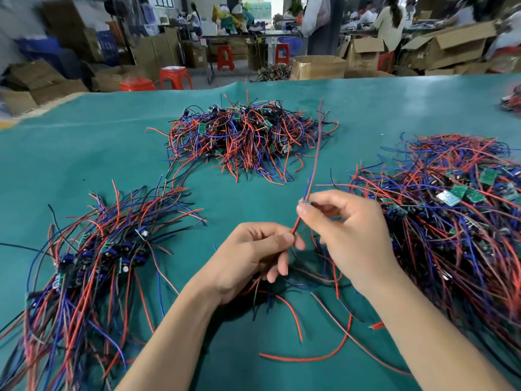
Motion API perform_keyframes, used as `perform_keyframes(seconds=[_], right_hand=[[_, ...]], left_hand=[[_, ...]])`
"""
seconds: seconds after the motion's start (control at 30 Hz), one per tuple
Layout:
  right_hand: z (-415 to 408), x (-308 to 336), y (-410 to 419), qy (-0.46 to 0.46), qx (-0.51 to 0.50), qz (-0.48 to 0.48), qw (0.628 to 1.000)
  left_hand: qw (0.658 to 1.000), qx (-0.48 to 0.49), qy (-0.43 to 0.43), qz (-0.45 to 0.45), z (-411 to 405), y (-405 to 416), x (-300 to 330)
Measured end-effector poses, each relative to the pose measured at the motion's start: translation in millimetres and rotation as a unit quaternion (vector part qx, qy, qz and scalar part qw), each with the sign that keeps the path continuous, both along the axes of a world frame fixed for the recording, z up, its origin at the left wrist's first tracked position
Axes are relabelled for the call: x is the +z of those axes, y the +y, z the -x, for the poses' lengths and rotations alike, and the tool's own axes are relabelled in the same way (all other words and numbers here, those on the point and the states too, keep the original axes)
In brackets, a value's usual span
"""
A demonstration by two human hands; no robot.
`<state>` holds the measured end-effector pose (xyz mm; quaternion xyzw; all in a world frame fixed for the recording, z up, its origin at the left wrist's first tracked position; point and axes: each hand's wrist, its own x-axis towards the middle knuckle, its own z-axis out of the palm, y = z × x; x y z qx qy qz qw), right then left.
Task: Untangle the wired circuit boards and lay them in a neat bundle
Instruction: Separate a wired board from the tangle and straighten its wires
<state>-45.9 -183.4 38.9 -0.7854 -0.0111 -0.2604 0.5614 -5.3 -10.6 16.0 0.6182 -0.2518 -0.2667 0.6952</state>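
Note:
My right hand (pixel 346 235) pinches a small circuit board (pixel 306 202) at its fingertips, with red and blue wires (pixel 315 162) standing up from it. Just below, my left hand (pixel 251 258) pinches the board's red wire (pixel 295 227) between thumb and forefinger, and more wires hang under its palm. A laid-out bundle of boards (pixel 101 258) with wires fanned out lies at the left. A tangled heap (pixel 456 210) of boards and wires sits at the right, touching my right forearm.
Another tangled heap (pixel 248 136) lies on the green table cover (pixel 84 153) beyond my hands. Loose red wires (pixel 307 356) trail near the front edge. Cardboard boxes (pixel 318 67), red stools and seated people fill the room behind.

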Motion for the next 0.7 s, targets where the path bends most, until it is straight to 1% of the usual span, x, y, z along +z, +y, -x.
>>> perform_keyframes(seconds=[0.1, 0.23, 0.33, 0.4, 0.47, 0.57, 0.7], right_hand=[[-6.1, 0.7, -11.2, -0.039, -0.077, -0.037, 0.996], [-6.7, 6.7, -29.4, -0.082, -0.168, -0.063, 0.980], [-1.8, 21.4, -54.6, -0.134, -0.278, -0.071, 0.949], [5.3, 35.1, -67.4, -0.158, -0.311, -0.098, 0.932], [13.1, 46.9, -68.8, -0.147, -0.269, -0.129, 0.943], [21.6, 57.1, -60.3, -0.085, -0.172, -0.177, 0.965], [31.5, 72.4, -15.8, -0.044, -0.056, -0.251, 0.965]], left_hand=[[1.000, -0.020, -0.009, -0.010, 1.2, -0.8, 1.2], [0.999, -0.031, -0.012, -0.018, 4.3, -2.4, 3.4], [0.998, -0.037, -0.026, -0.033, 5.6, -1.5, 4.0], [0.999, -0.025, -0.023, -0.029, 5.3, -2.1, 2.3], [1.000, -0.011, -0.012, -0.021, 4.0, -3.2, 1.3], [1.000, -0.008, -0.008, -0.008, 3.3, -3.3, 1.4], [1.000, 0.013, 0.012, 0.014, 1.8, -5.7, 0.1]])
